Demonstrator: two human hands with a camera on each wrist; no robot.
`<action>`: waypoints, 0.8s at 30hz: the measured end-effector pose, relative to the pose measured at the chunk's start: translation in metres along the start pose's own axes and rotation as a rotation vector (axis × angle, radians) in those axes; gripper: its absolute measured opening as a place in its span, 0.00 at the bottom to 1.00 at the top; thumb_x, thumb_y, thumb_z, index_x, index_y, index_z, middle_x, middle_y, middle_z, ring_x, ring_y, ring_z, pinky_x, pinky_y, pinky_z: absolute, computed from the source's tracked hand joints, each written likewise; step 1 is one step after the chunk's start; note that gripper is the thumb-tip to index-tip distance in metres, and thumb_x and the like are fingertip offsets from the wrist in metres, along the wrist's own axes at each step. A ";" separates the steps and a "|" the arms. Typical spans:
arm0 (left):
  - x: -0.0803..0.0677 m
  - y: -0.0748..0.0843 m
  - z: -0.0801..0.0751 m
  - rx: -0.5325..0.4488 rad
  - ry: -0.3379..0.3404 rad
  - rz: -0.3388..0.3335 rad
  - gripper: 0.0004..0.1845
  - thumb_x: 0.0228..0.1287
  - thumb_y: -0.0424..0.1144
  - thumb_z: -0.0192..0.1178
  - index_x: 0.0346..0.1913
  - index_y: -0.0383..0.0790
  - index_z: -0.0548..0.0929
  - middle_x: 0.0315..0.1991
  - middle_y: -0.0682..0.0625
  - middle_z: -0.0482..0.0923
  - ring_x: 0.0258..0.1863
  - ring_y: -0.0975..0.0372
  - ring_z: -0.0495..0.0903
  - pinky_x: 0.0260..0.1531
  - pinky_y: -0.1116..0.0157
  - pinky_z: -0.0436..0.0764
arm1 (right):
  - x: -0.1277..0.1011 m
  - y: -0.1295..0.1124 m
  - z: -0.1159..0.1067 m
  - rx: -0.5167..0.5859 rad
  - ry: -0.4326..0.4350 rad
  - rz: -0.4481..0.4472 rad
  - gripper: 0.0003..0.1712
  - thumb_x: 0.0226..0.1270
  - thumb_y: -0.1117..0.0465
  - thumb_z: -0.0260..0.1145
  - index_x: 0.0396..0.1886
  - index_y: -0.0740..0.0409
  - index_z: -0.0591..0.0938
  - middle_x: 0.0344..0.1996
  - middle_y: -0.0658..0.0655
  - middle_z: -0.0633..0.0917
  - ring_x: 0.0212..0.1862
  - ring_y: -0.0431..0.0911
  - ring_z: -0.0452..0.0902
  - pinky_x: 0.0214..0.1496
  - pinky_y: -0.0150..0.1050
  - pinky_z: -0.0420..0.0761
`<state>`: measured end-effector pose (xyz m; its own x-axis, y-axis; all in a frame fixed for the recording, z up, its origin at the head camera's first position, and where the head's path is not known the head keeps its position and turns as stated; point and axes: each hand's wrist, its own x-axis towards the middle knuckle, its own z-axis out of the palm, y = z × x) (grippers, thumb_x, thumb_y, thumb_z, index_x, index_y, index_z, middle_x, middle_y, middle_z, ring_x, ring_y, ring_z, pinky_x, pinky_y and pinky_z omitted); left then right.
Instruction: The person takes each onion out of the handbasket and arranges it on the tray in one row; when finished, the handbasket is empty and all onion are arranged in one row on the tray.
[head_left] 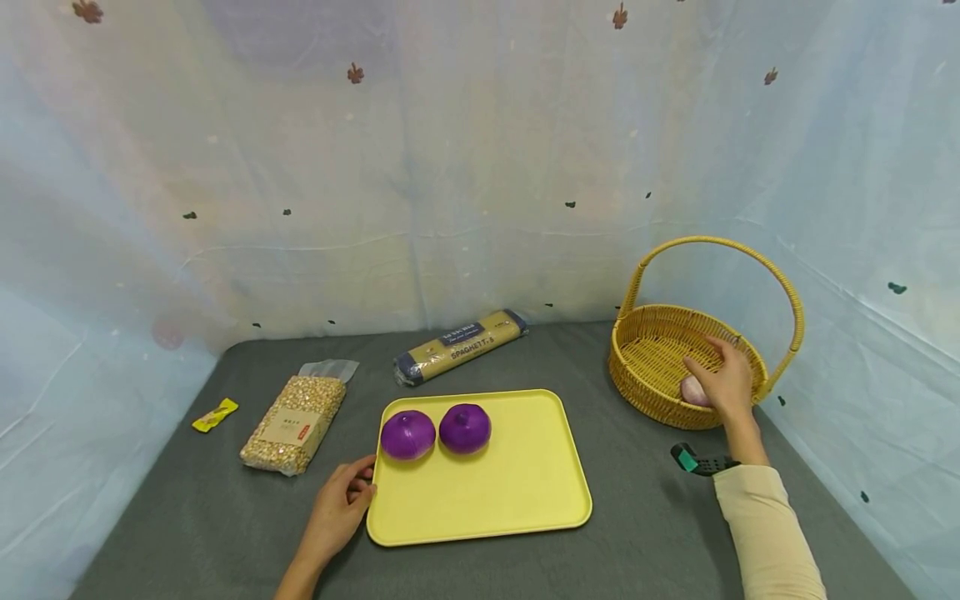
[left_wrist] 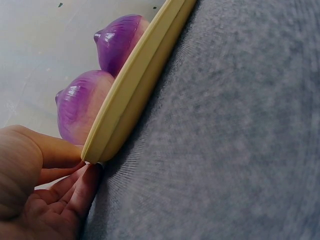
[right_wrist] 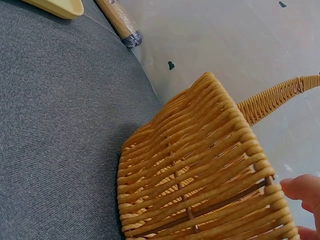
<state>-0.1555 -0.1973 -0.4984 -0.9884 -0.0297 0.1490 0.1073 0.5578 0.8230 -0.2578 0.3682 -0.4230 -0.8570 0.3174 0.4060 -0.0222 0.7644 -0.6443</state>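
Grey cloth [head_left: 645, 533] over the whole table, with light curtain walls behind. At far left a small yellow packet [head_left: 215, 414], then a clear bag of pale kernels [head_left: 294, 423], both lying flat and away from the hands. Further back a long spaghetti pack [head_left: 459, 345], set at an angle.

Left hand [head_left: 339, 510] resting on the cloth at the left edge of the yellow tray [head_left: 510, 492], fingers [left_wrist: 75, 187] lightly bent and touching the rim from the side and below, probably to keep the tray steady; no real grasp around it. On the tray, near its back left corner, two purple onions [head_left: 407, 434] [head_left: 465, 428], just beside each other, glossy, round, with a small pointed tip.

At right a woven yellow basket [head_left: 645, 367] with a high arched handle. Right hand [head_left: 726, 382] reaching over the near rim into the basket, fingers curved on a pale pinkish thing [head_left: 692, 390] lying inside at the near wall; mostly hidden by the hand, so impossible to tell if really gripped or only touched.
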 end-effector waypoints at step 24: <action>0.001 -0.001 0.000 0.002 0.003 0.003 0.22 0.55 0.23 0.61 0.55 0.32 0.77 0.39 0.46 0.75 0.33 0.64 0.74 0.31 0.71 0.75 | 0.002 0.002 0.002 -0.037 -0.060 0.099 0.34 0.63 0.56 0.63 0.64 0.69 0.65 0.60 0.74 0.67 0.60 0.68 0.58 0.58 0.63 0.58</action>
<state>-0.1561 -0.1974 -0.4991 -0.9877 -0.0304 0.1536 0.1105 0.5594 0.8215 -0.2604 0.3691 -0.4247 -0.8832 0.3590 0.3018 0.0822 0.7519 -0.6541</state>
